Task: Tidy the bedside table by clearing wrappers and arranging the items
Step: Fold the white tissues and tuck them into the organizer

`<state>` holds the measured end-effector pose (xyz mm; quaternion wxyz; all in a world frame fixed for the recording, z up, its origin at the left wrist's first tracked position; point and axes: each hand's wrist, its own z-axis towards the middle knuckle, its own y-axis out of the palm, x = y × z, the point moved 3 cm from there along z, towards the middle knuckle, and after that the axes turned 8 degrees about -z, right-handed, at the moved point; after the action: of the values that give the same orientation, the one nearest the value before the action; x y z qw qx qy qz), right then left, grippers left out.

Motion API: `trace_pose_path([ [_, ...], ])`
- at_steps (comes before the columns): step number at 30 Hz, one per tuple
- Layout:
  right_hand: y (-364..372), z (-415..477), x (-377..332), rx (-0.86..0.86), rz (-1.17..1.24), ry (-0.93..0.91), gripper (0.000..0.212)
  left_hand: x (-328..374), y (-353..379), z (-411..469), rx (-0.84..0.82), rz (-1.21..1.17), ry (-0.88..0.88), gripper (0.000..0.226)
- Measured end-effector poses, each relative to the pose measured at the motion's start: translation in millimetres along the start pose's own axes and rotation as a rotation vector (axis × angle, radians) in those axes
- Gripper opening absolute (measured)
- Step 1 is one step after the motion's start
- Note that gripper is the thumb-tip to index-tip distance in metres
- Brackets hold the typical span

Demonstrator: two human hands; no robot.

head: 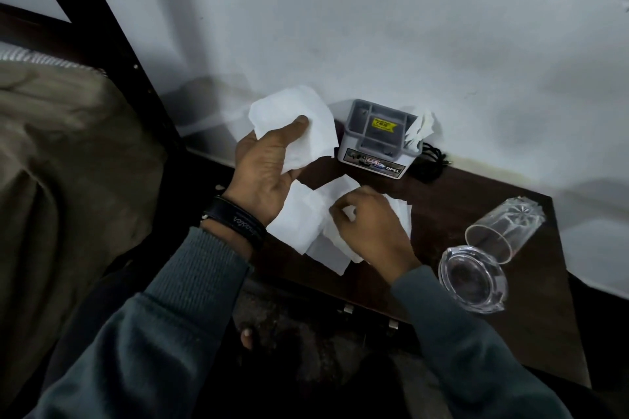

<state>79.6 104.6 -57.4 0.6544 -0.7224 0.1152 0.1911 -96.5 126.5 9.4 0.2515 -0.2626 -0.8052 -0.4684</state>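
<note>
Left hand [269,173] pinches a tissue [299,119], right hand [371,224] grips another; my sleeve [459,333] could roll the glass [503,231] (lying sideways) off.

Dark table [442,196] — tissues [296,223], grey organizer [374,146], black cable [430,163], ashtray [471,279], glass [503,228] (on its side).

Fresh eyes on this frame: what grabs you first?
The left hand holds a white sheet up at centre, while the right hand pinches more sheets lying on the dark table below it. At right, a clear tumbler lies on its side beside a glass ashtray.
</note>
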Motion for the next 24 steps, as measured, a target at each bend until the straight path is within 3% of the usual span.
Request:
trace_pose_path([
  [3, -4.8, 0.8, 2.2, 0.049, 0.1, 0.038, 0.016, -0.1, 0.0, -1.3, 0.026, 0.013, -0.004, 0.043],
  [7, 9.7, -2.1, -8.6, -0.075, -0.142, -0.075, 0.04, -2.3, 0.9, -3.0, 0.064, 0.042, 0.006, 0.041],
  [12, 7.9, 1.2, -5.9, 0.001, -0.044, -0.06, 0.022, -2.3, -0.7, -2.0, 0.055, 0.04, 0.001, 0.039],
  [15, -3.8, 3.2, -2.0, 0.011, 0.172, 0.06, 0.015, -2.3, -1.9, -0.5, 0.056, 0.024, -0.011, 0.039],
  [19, -37.0, -8.9, 2.6, 0.157, 0.774, 0.262, 0.01, -5.8, -5.8, 3.6, 0.074, 0.046, -0.028, 0.037],
  [22, -71.1, -18.0, -5.3, 0.394, 1.104, 0.266, 0.009, -10.3, -5.0, 3.4, 0.038, 0.065, -0.023, 0.04],
  [24, -91.4, -17.4, -20.4, 0.48, 1.129, 0.159, 0.012, -13.2, -1.4, 1.2, -0.014, 0.093, -0.018, 0.039],
])
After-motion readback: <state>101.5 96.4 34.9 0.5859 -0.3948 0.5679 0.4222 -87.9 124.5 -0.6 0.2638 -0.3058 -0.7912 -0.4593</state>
